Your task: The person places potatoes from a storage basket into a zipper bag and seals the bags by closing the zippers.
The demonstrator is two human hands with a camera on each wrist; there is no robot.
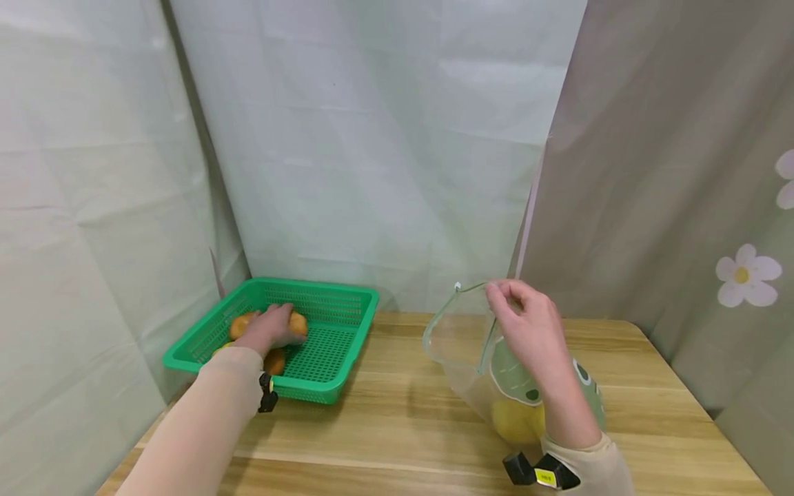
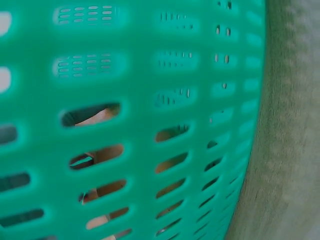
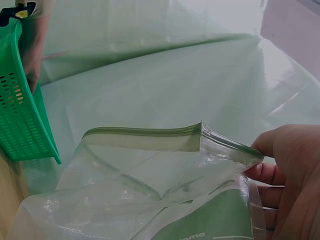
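Note:
My left hand reaches down into a green plastic basket, its thumb and a finger on either side of an orange. Another orange lies to the left of the hand, and one more sits under the wrist. In the left wrist view the basket's slotted wall covers most of the hand. My right hand pinches the rim of a clear zip bag between thumb and forefinger, holding its mouth up and apart. Yellow fruit rests in the bag's bottom, behind a green printed panel.
Both basket and bag stand on a wooden table, the basket at the left, the bag at the right. Pale curtain sheets hang close behind and on the left. A brown flowered curtain hangs at the right.

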